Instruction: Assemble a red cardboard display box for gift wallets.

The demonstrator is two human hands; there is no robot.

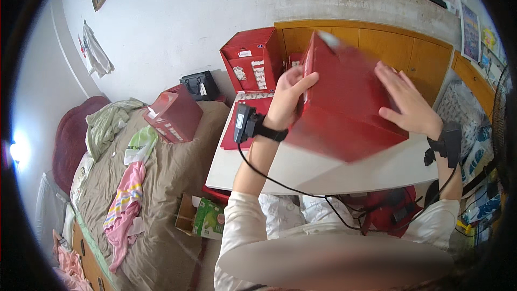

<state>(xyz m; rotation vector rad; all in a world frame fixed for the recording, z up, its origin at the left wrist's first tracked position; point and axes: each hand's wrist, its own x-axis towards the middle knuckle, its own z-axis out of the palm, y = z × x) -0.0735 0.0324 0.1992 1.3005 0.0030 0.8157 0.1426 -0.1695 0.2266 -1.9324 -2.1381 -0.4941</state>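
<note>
A large red cardboard box is held tilted above the white table, its outline smeared by motion. My left hand grips its left edge, thumb on the near side and the other fingers partly hidden. Against the box's right side, my right hand lies with fingers stretched out and thumb apart. Flat red cardboard pieces lie on the table beside my left wrist. Behind them, a finished-looking red box with white printed patches stands at the table's far left.
The white table stretches before me, backed by a wooden headboard. On the bed at left are another red box, a black handbag and clothes. A green carton stands by the bed. Cables hang from my wrist straps.
</note>
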